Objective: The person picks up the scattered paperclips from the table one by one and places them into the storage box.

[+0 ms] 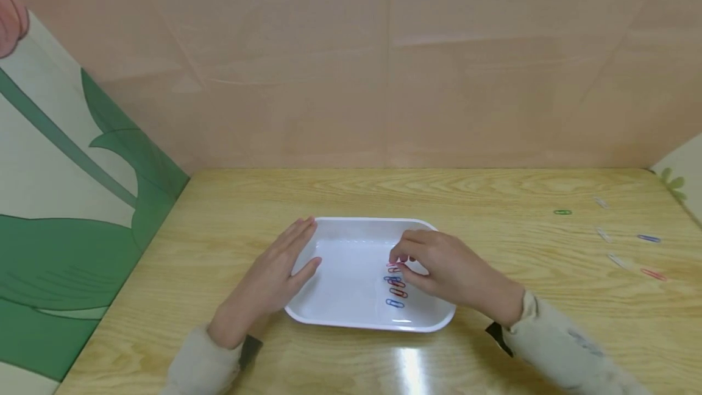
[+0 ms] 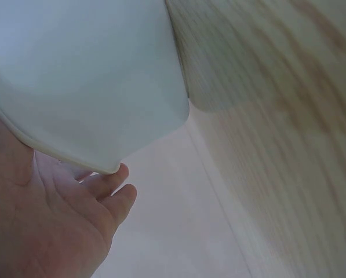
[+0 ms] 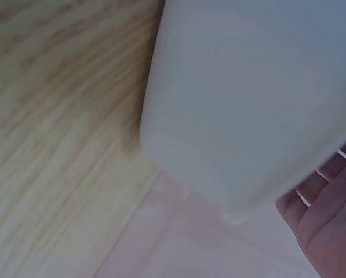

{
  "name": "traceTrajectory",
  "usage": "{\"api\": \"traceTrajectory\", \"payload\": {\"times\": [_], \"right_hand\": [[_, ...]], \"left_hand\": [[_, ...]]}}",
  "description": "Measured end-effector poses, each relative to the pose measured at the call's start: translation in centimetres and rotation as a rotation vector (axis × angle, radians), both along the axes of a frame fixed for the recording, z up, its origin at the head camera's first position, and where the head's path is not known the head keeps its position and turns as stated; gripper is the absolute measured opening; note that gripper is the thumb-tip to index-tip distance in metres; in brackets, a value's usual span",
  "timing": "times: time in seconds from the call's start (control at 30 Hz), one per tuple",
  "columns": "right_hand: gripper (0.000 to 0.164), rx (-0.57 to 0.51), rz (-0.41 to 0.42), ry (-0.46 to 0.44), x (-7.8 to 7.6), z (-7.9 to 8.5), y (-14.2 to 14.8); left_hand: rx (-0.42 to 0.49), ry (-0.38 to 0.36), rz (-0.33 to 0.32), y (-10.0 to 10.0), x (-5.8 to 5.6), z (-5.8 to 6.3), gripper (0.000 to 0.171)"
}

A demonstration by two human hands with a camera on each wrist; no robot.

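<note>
A white tray (image 1: 351, 323) lies on the table with a column of paper clips (image 1: 398, 292), blue and red, in its right half. My right hand (image 1: 444, 264) reaches over the tray's right side and pinches a pink paper clip (image 1: 392, 265) at the far end of that column. Fingers hide part of this clip. Along the left rim rests my left hand (image 1: 276, 270), its fingers extended and the thumb over the inside of the tray. From the left wrist, the hand (image 2: 74, 208) shows against the outside of the tray wall (image 2: 103, 87).
To the right on the wooden table (image 1: 510, 230) lie scattered paper clips: a green one (image 1: 562, 212), a blue one (image 1: 649, 238), a red one (image 1: 654, 274) and several white ones (image 1: 618, 260). A pinkish covered wall (image 1: 384, 108) stands behind the table's far edge.
</note>
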State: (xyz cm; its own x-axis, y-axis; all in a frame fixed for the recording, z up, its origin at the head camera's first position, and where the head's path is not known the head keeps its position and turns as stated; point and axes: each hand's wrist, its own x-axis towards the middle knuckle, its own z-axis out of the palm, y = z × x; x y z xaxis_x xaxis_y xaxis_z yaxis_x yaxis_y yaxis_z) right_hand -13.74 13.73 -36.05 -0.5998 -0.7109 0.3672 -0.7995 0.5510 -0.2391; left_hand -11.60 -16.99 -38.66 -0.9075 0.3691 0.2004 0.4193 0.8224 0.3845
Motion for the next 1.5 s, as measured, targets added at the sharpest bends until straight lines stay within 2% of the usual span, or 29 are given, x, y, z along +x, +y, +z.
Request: {"api": "traceTrajectory", "payload": {"times": [0.57,0.9,1.03,1.5], "right_hand": [[0.007,0.045,0.047,-0.095,0.4,-1.0,-1.7],[0.008,0.063,0.083,-0.084,0.4,-2.0,-2.7],[0.013,0.078,0.082,-0.077,0.5,-2.5,-2.9],[0.011,0.146,0.08,-0.157,1.0,-2.8,-2.9]], "left_hand": [[-0.015,-0.006,0.001,0.0,0.0,0.1,0.065],[-0.018,-0.017,0.011,0.0,0.1,0.2,0.065],[-0.016,-0.017,0.009,0.1,0.1,0.2,0.066],[-0.026,-0.014,0.006,0.0,0.1,0.2,0.066]]}}
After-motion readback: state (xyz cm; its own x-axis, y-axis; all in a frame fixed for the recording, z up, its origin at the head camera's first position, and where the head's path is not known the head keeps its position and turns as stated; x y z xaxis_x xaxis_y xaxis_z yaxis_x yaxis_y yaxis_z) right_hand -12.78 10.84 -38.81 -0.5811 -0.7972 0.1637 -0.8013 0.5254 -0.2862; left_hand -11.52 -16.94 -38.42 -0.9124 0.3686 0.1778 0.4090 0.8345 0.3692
